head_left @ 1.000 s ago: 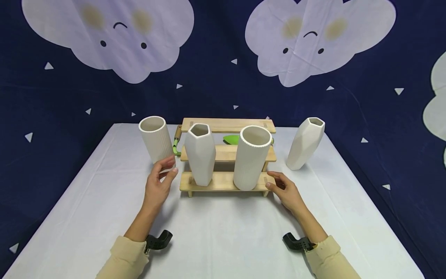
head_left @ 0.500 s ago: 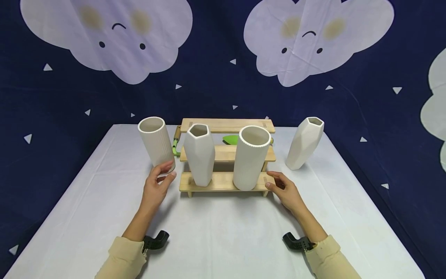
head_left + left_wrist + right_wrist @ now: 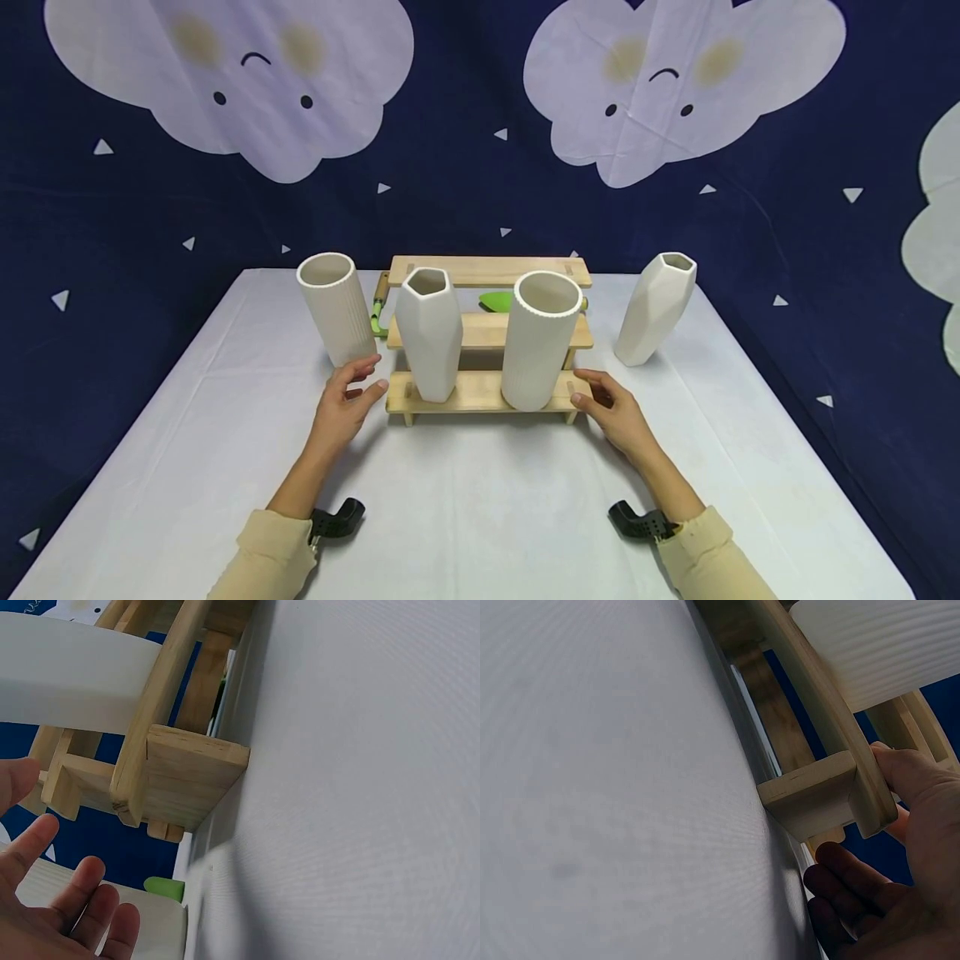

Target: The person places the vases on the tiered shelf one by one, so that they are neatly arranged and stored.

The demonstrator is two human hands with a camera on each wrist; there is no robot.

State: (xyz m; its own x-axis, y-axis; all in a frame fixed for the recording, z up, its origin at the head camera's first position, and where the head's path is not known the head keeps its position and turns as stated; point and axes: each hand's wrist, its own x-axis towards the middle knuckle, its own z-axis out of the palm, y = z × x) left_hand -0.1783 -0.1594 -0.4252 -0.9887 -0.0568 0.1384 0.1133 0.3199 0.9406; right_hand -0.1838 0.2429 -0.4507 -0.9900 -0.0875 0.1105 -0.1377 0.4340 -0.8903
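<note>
From the head view I see my left hand just beside the left end of the wooden stepped rack, fingers loosely spread and nearly straight, holding nothing; the left wrist view shows the same fingers extended and apart from the rack's end board. The fingertips lie close to the base of the ribbed vase, which stands on the white tablecloth left of the rack; whether they touch it I cannot tell. My right hand sits at the rack's right end; in the right wrist view the thumb presses the end of the lowest slat while the fingers curl beneath the end block, so the hand is partly closed around that corner. The rack stands at the middle of the table, its lowest step nearest me. On that step stand a faceted vase at left and a second ribbed vase at right, both upright. A second faceted vase stands on the cloth well to the right of the rack. A green-handled tool lies behind the rack's left end, partly hidden. A dark blue backdrop with clouds hangs behind the table.
</note>
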